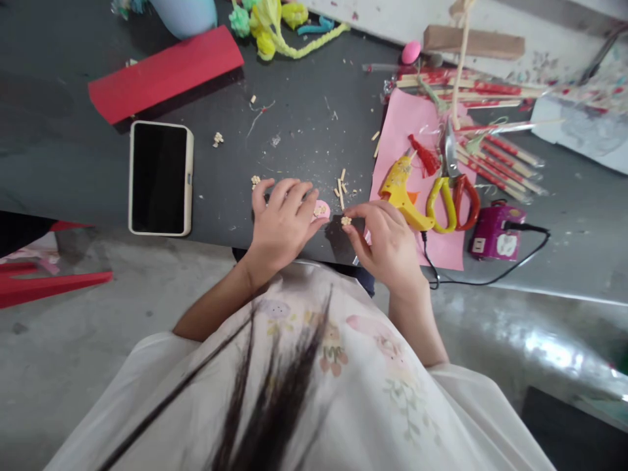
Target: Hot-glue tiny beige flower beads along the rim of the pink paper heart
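Observation:
My left hand [282, 222] lies on the dark table [73, 163], fingers curled over a small pink disc [322, 210] with pale bits on it, holding it down. My right hand [385, 242] pinches a tiny pale flower-shaped piece [346, 221] between thumb and forefinger, just right of the disc. A few short wooden stick pieces [340, 186] lie just beyond the hands. More tiny pale pieces [256, 180] sit near my left fingertips.
A phone [160, 176] lies left. A red card strip [164, 72] sits behind it. On a pink sheet [407, 124] at right lie a yellow glue gun [405, 196], scissors [454, 196], red tassel and wrapped sticks [500, 157]. A purple box [495, 232] with a cable stands beside. Yarn [275, 26] lies at back.

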`<state>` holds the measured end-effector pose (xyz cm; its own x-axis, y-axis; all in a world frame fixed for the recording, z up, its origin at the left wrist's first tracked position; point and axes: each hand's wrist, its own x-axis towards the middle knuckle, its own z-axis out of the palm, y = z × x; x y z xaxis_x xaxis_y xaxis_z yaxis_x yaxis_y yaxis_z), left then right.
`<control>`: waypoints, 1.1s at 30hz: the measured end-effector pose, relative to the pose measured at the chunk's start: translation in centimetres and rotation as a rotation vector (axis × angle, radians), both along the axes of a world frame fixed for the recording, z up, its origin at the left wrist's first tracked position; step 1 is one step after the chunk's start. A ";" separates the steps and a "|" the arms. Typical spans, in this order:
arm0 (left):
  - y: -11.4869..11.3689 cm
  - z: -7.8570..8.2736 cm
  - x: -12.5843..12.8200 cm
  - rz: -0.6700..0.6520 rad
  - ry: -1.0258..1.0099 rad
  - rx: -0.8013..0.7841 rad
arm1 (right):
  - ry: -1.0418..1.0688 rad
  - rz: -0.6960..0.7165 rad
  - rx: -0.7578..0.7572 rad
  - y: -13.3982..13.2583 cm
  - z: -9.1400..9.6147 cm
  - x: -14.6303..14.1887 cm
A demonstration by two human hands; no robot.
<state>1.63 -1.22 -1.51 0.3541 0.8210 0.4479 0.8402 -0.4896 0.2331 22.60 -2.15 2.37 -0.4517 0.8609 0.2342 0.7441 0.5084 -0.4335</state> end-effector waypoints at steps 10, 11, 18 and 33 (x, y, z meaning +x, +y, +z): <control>-2.7 -1.3 -2.1 0.057 -0.077 -0.059 | 0.049 0.137 -0.168 0.5 -0.9 -1.2; -2.8 -1.3 -2.1 0.050 -0.076 -0.075 | 0.048 0.141 -0.165 0.5 -1.0 -1.3; -2.9 -1.3 -2.0 0.006 -0.034 -0.078 | 0.118 0.188 -0.149 0.7 -1.6 -1.8; -3.3 -1.9 -1.9 0.040 -0.072 -0.060 | 0.146 0.211 -0.162 1.0 -2.0 -2.5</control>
